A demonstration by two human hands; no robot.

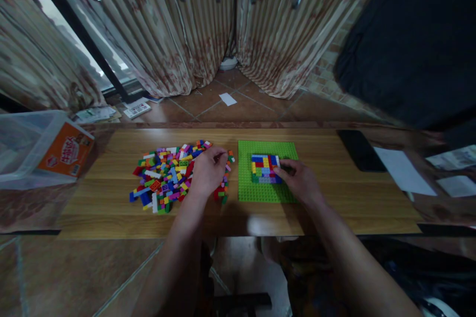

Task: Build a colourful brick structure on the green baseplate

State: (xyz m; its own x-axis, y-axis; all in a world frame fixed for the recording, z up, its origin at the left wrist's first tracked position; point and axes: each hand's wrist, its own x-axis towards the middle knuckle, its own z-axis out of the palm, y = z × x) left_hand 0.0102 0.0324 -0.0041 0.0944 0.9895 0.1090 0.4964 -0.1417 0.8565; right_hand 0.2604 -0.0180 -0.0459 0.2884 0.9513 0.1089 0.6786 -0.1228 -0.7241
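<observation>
Left hand (207, 171) fingers pinched over glossy bricks (167, 176), right hand (299, 181) fingers curled on studded baseplate (266, 188)

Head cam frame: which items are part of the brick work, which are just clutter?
In use:
left hand on the pile of loose bricks
right hand at the brick block
green baseplate

Lying about:
black phone
white paper sheets
clear plastic tub with orange box
papers on floor
</observation>
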